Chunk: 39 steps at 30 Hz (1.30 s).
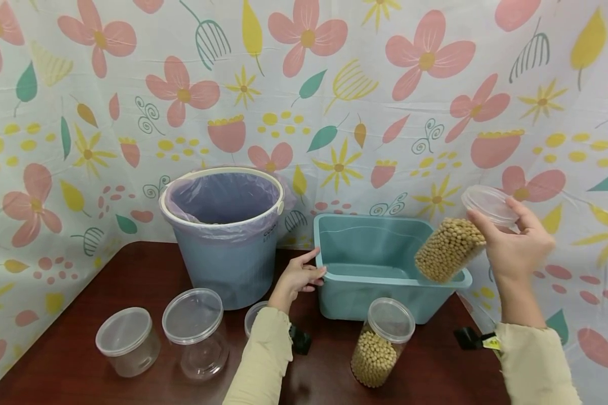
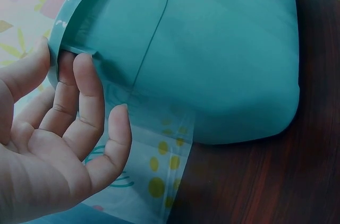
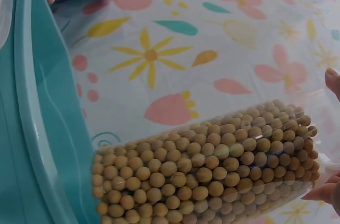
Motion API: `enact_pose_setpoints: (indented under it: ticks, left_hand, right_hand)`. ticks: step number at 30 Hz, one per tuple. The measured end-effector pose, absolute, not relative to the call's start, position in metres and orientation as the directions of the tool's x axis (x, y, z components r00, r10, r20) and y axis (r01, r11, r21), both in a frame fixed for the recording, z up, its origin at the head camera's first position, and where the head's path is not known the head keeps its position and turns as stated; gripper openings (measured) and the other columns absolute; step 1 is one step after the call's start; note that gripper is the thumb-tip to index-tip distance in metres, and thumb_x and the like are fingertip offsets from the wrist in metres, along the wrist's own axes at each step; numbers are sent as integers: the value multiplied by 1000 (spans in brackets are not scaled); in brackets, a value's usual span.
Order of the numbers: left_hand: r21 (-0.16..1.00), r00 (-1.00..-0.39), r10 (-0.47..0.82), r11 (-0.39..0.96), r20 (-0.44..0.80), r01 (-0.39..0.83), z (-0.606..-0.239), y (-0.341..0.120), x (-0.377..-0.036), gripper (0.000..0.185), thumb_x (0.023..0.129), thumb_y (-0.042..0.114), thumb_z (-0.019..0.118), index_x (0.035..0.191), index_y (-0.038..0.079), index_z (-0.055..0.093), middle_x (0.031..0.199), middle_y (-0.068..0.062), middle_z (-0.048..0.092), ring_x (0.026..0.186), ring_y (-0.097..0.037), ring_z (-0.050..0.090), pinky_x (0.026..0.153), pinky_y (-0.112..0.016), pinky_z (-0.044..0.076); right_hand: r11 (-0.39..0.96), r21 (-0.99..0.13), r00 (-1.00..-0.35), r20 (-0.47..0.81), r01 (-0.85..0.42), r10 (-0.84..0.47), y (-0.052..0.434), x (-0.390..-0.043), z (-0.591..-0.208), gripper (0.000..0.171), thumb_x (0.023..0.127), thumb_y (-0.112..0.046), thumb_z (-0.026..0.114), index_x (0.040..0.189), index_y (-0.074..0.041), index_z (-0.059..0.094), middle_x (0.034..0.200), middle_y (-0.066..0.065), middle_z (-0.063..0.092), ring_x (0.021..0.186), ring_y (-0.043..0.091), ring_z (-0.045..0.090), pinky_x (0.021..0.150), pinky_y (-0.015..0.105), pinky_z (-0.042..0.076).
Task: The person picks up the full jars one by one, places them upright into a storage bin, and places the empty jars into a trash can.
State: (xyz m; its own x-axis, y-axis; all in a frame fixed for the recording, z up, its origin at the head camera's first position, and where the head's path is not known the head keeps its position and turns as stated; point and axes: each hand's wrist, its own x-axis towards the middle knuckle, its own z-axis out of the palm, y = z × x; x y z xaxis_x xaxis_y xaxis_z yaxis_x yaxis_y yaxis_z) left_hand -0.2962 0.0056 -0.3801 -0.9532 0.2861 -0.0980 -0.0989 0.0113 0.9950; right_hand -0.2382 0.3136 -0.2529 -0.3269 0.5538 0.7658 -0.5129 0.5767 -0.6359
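Observation:
At its left end, a teal plastic bin (image 1: pixel 365 301) is pinched at the rim by my left hand (image 1: pixel 299 275). In the left wrist view the thumb (image 2: pixel 33 70) lies on one side of that rim, with fingertips tucked under the other. My right hand (image 1: pixel 519 244) grips a clear jar of soybeans (image 1: pixel 448 250) around its lidded end (image 1: pixel 488 205). Tilted, this jar hangs at the bin's right end with its base lower left. Its beans (image 3: pixel 207 171) fill most of it in the right wrist view. Another lidded soybean jar (image 1: pixel 377 354) stands upright before the bin.
A blue bucket (image 1: pixel 228 264) lined with a plastic bag stands left of the bin. Two clear lidded jars (image 1: pixel 195 332) (image 1: pixel 129 343) are at the front left, and another lid (image 1: pixel 253 318) shows partly behind my left forearm. Flowered cloth (image 1: pixel 304 112) hangs behind the dark table.

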Motion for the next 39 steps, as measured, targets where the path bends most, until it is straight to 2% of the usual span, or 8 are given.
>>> enact_pose_setpoints:
  ticks: [6,10,17,22,26,30,32,39]
  left_hand:
    - [992,-954,274,12,-125,-126,-383,6,-299,56,84,14,63,135,23,42,82,-5,62,68,-16,62,64,-34,49]
    - [991,-951,277,10,-134,-136,-384,6,-300,56,85,13,62,136,23,41,79,-2,61,65,-13,61,66,-36,49]
    - [990,-952,275,8,-136,-139,-383,7,-299,56,85,13,63,135,25,42,80,-2,62,64,-12,61,63,-34,49]
    - [991,-950,286,9,-129,-132,-382,7,-300,57,84,13,63,136,23,40,79,-2,62,64,-13,61,62,-34,49]
    - [990,-945,298,13,-136,-139,-375,6,-295,59,85,12,62,138,19,37,77,-1,61,67,-15,62,67,-39,49]
    - [991,-944,301,26,-136,-135,-363,4,-285,59,86,10,61,138,15,36,78,-1,61,70,-18,63,73,-43,47]
    - [991,-944,300,27,-135,-133,-358,3,-280,58,86,10,60,138,15,36,78,-1,61,71,-18,63,73,-42,47]
    - [991,-947,295,23,-131,-130,-356,3,-278,56,86,10,60,137,17,38,78,-1,62,71,-18,63,65,-34,48]
  right_hand:
    - [544,-645,-318,752,-537,577,311,-259,-264,51,56,-4,83,105,-4,67,96,12,64,60,-6,57,57,8,43]
    - [551,-632,-318,764,-545,562,308,-266,-273,52,57,-5,83,106,-3,66,101,12,64,52,-9,54,56,7,42]
    - [589,-614,-315,784,-525,535,304,-277,-293,54,59,-10,83,109,-3,65,106,11,62,63,-11,54,59,7,42]
    - [600,-609,-323,790,-520,522,304,-283,-308,53,57,-6,84,106,-2,66,105,10,63,79,-2,57,60,7,42]
    - [640,-601,-333,799,-479,501,305,-285,-320,53,58,-9,84,106,0,66,106,10,63,89,0,57,62,7,42]
    - [659,-597,-351,803,-458,483,305,-287,-331,53,59,-13,84,107,1,65,107,10,62,89,-5,55,65,7,42]
    - [662,-593,-358,805,-458,472,306,-288,-336,54,59,-13,84,107,2,65,107,11,62,87,-8,54,65,7,42]
    - [682,-551,-354,834,-481,423,310,-292,-352,53,56,-6,84,104,5,65,101,15,64,57,-13,51,61,5,41]
